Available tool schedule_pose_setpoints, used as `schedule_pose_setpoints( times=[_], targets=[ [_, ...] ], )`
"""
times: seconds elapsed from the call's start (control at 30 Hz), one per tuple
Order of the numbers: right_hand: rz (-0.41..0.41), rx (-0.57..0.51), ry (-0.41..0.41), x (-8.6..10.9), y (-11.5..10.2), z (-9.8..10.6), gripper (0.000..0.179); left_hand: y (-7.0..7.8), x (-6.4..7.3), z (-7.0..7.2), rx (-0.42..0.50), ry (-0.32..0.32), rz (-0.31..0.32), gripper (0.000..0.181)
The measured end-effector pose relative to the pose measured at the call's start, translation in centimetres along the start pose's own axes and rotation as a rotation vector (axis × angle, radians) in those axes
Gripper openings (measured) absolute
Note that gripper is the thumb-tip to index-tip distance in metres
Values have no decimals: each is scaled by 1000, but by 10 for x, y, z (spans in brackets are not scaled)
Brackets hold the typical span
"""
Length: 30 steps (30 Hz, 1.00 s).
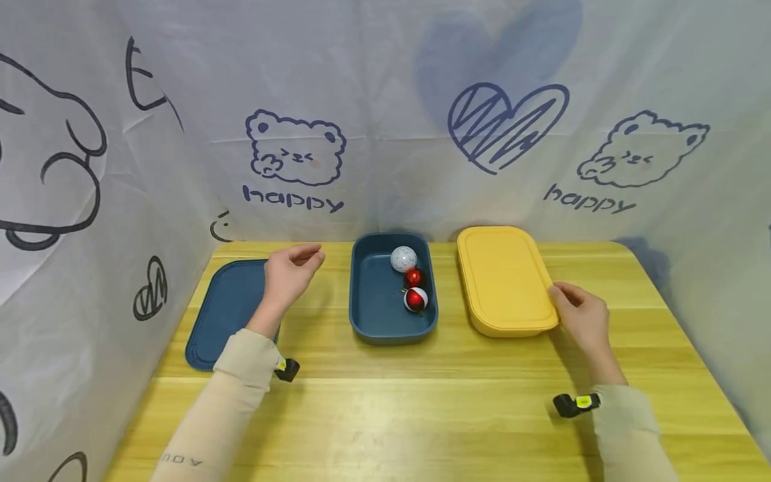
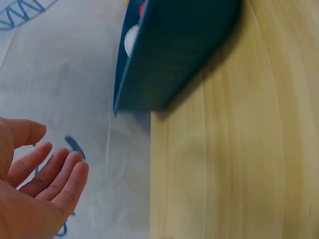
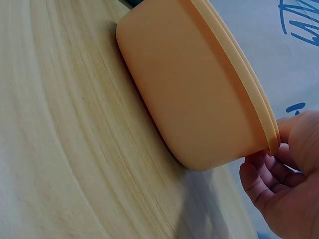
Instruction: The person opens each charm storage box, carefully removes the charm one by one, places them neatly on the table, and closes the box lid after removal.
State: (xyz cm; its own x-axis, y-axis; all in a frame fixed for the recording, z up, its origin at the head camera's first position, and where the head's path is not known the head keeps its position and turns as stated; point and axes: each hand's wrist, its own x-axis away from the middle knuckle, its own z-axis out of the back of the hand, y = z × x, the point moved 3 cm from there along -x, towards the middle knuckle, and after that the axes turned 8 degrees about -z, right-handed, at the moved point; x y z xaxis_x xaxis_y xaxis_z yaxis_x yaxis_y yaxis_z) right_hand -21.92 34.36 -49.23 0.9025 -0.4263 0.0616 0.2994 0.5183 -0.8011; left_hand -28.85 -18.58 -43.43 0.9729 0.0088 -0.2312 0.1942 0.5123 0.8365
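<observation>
While two lids lie, one's pinched.

The desk bears two boxes near its far edge, a blue box and a yellow box; two lids, a blue lid by its far left corner and a yellow lid; and three balls.

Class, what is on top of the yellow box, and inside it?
A yellow lid sits on top, the right hand pinching its edge. Any contents of the yellow box are covered and cannot be seen.
</observation>
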Motion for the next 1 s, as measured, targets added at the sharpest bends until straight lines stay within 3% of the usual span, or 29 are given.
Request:
schedule_pose_setpoints(
  times=[0.27, 0.6, 0.77, 1.0],
  targets=[
    [12, -4, -6, -1, -5, 1, 53, 22, 2, -32, 144, -73, -24, 35],
    [0, 0, -12, 2, -4, 2, 54, 41, 10, -73, 284, -157, 37, 35],
    [3, 3, -9, 3, -3, 2, 54, 52, 13, -93, 312, -215, 46, 35],
    [10, 2, -10, 1, -3, 2, 54, 66, 16, -123, 427, -274, 60, 36]
  ],
)
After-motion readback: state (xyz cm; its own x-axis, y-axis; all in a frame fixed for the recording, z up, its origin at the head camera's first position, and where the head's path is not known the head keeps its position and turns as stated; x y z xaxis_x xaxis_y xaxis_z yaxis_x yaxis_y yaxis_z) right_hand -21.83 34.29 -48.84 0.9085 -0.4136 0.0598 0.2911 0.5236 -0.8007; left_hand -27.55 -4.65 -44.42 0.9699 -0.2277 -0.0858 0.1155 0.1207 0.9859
